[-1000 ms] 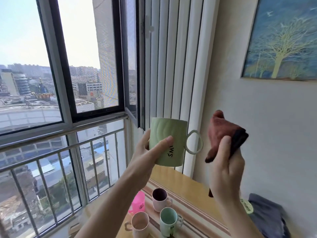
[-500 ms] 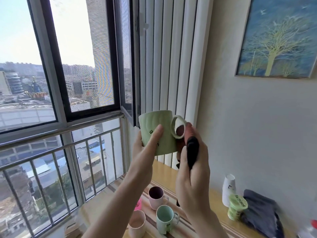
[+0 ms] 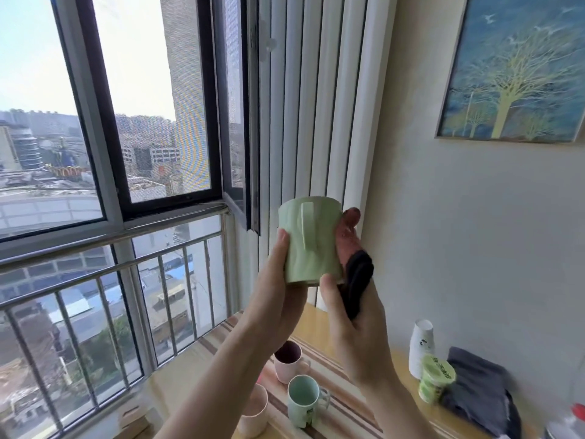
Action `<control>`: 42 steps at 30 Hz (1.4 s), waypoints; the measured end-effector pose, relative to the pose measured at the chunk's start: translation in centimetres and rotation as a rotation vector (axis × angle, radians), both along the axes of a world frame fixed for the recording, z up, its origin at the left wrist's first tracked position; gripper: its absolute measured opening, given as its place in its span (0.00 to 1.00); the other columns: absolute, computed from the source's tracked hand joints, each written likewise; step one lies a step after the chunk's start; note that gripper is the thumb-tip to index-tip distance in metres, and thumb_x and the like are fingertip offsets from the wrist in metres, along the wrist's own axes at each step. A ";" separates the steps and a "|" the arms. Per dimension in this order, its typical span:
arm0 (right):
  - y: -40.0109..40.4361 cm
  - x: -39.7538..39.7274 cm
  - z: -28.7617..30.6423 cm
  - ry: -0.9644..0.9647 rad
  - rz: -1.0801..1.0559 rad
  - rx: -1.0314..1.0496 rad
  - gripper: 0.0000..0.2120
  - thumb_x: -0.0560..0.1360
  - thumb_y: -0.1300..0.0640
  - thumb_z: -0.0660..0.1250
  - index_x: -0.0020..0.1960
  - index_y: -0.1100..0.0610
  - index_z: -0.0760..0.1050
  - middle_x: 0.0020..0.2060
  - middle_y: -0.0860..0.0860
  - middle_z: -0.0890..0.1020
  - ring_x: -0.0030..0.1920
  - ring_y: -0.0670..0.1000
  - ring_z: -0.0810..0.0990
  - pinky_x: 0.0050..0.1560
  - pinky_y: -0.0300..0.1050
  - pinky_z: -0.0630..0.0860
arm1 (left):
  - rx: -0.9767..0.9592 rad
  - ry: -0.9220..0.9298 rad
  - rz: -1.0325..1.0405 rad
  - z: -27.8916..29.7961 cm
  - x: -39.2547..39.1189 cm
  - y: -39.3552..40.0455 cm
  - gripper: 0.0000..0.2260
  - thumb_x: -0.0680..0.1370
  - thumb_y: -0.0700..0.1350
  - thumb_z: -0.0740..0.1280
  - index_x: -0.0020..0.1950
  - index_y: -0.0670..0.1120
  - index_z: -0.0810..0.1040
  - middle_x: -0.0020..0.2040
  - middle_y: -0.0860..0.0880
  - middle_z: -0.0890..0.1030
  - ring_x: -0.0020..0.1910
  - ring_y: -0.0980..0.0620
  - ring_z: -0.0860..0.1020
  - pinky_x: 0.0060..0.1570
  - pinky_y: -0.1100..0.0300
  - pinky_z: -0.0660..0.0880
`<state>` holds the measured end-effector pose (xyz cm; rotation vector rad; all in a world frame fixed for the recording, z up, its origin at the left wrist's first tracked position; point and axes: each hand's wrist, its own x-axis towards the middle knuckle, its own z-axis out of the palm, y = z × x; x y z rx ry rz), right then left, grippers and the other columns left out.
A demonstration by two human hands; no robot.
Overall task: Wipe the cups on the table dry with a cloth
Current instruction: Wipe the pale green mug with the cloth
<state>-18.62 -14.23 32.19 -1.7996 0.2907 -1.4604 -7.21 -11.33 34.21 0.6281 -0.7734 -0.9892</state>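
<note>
I hold a pale green mug (image 3: 311, 240) up at chest height, upside down, its handle turned toward me. My left hand (image 3: 275, 289) grips its left side. My right hand (image 3: 354, 315) presses a folded cloth (image 3: 354, 258), reddish brown with a dark side, against the mug's right side. Below on the table (image 3: 316, 318) stand a pink mug (image 3: 289, 361), a mint green mug (image 3: 304, 403) and a pale pink cup (image 3: 253, 413), all upright.
A stack of white paper cups (image 3: 421, 348), a green lidded tub (image 3: 435, 378) and a folded dark grey cloth (image 3: 478, 394) lie at the table's right. A window with metal railing (image 3: 104, 270) runs along the left. A tree painting (image 3: 516, 68) hangs on the wall.
My right hand has brought the cloth from apart on the right onto the mug's side. My left hand has turned the mug, so its handle now faces me.
</note>
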 end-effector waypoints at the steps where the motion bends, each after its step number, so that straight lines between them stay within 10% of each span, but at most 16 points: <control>1: 0.4 -0.1 -0.4 0.002 -0.033 -0.030 0.25 0.79 0.49 0.60 0.76 0.42 0.63 0.75 0.43 0.69 0.77 0.45 0.65 0.76 0.54 0.64 | 0.004 -0.004 0.016 -0.2 0.3 -0.1 0.26 0.79 0.59 0.60 0.68 0.42 0.78 0.63 0.39 0.83 0.61 0.49 0.81 0.61 0.56 0.77; 13: -1.3 0.0 -0.1 0.031 -0.185 0.002 0.30 0.74 0.45 0.68 0.71 0.27 0.60 0.76 0.40 0.64 0.77 0.38 0.60 0.76 0.44 0.63 | 0.142 -0.310 0.105 -0.2 0.5 -0.7 0.14 0.87 0.46 0.56 0.70 0.50 0.76 0.65 0.45 0.83 0.60 0.54 0.83 0.53 0.63 0.80; 19: -1.5 0.1 -1.6 0.107 -0.257 -0.077 0.33 0.75 0.43 0.66 0.77 0.37 0.57 0.79 0.44 0.59 0.79 0.41 0.58 0.76 0.46 0.65 | 0.215 -0.385 0.034 1.0 0.0 0.8 0.35 0.71 0.73 0.65 0.71 0.53 0.75 0.63 0.45 0.83 0.57 0.50 0.83 0.55 0.53 0.79; 23: -0.6 0.0 -2.2 0.093 -0.244 -0.156 0.30 0.76 0.50 0.64 0.77 0.46 0.62 0.79 0.49 0.59 0.79 0.44 0.60 0.75 0.46 0.67 | 0.167 -0.318 0.185 0.6 -0.3 0.6 0.32 0.66 0.57 0.81 0.66 0.52 0.75 0.58 0.42 0.85 0.52 0.49 0.86 0.50 0.54 0.83; 28: 0.4 -0.4 -4.0 -0.039 -0.125 0.057 0.28 0.76 0.49 0.62 0.75 0.45 0.66 0.75 0.45 0.69 0.75 0.43 0.66 0.75 0.46 0.66 | 0.115 -0.112 0.070 0.4 0.4 0.5 0.22 0.66 0.47 0.76 0.59 0.54 0.78 0.44 0.47 0.88 0.40 0.51 0.86 0.36 0.56 0.85; 35: -1.1 -1.3 0.1 -0.033 0.030 0.242 0.18 0.75 0.50 0.66 0.64 0.52 0.77 0.56 0.46 0.85 0.59 0.45 0.83 0.62 0.47 0.79 | 0.029 -0.125 -0.064 0.0 0.4 0.6 0.20 0.70 0.36 0.74 0.60 0.49 0.78 0.51 0.40 0.86 0.50 0.44 0.86 0.44 0.54 0.85; 42: -0.2 -1.0 -1.9 -0.051 0.035 0.231 0.33 0.73 0.44 0.63 0.77 0.51 0.63 0.71 0.49 0.75 0.72 0.50 0.73 0.72 0.59 0.69 | 0.057 -0.101 -0.019 -0.7 0.7 0.4 0.25 0.69 0.38 0.76 0.64 0.42 0.73 0.46 0.43 0.87 0.46 0.46 0.87 0.41 0.58 0.84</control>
